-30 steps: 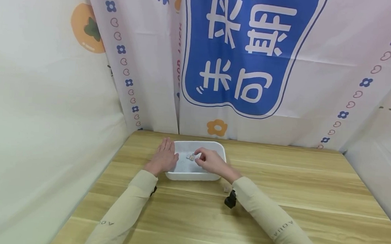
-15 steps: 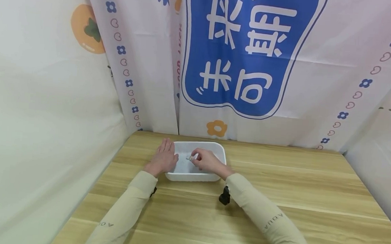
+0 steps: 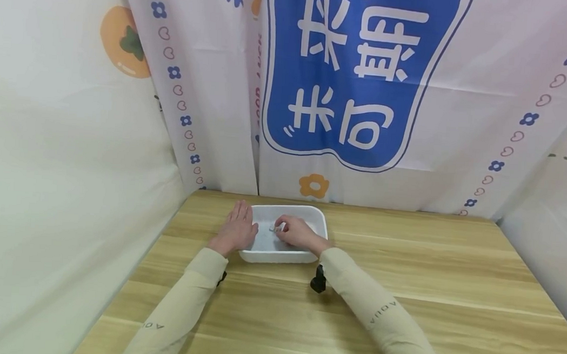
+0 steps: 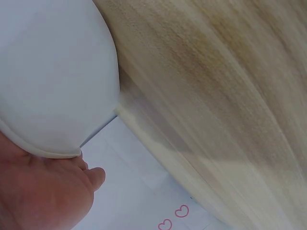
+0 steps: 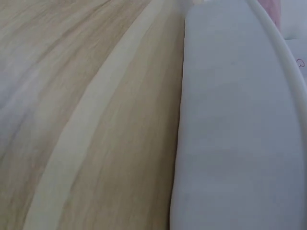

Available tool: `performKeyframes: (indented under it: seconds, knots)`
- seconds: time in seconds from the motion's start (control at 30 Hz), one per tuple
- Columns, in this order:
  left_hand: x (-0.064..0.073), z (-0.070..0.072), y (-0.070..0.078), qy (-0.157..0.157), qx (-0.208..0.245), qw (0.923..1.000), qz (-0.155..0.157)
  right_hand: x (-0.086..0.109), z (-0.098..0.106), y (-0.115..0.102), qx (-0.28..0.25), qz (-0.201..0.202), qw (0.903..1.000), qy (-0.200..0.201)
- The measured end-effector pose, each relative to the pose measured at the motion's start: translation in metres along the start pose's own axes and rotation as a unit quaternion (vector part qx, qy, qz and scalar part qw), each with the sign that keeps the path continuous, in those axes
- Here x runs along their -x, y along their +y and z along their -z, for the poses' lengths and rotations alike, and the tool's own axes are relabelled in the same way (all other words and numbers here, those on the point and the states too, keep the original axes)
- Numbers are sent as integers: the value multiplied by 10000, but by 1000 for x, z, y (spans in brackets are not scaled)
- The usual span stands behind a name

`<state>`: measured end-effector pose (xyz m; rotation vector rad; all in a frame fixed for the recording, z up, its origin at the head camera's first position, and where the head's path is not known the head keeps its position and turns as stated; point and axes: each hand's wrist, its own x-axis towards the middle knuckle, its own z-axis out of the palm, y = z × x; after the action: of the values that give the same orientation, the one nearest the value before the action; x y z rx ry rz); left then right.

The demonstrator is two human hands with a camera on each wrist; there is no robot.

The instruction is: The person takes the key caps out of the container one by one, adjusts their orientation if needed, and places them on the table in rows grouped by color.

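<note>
A white plastic basin [image 3: 278, 257] stands on the wooden table. My left hand [image 3: 235, 229] lies over its left rim with the fingers straight and pointing away. In the left wrist view that hand [image 4: 48, 194] shows under the rim of the basin. My right hand [image 3: 297, 232] reaches over the near right rim into the basin, thumb and forefinger curled at a small pale piece. Another small pale piece [image 3: 272, 228] shows just left of these fingertips. The kind of these pieces cannot be made out. The right wrist view shows only the basin's outer wall [image 5: 235, 124] and the table, not the fingers.
The wooden table [image 3: 432, 294] extends to both sides and in front of the basin. Behind it hangs a white cloth [image 3: 216, 156] with a blue printed sign; pale cloth walls stand left and right. A black wrist camera [image 3: 318, 281] hangs under the right sleeve.
My right hand and forearm have moved left, bringing the fingertips to the small pieces and closing the gap between thumb and forefinger. My left hand has stayed on the rim.
</note>
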<state>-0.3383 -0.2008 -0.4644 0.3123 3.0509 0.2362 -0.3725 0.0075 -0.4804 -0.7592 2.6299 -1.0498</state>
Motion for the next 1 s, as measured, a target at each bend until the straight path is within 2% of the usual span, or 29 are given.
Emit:
performKeyframes:
  seconds: [0.4,1.0]
  knots:
    - [-1,1,-1,-118,31,9999,67,-10,-5,2,29,-140,9998,-164]
    - [1,3,1,-84,-19,10000,30,-15,-4,1,43,-300,9991,-305]
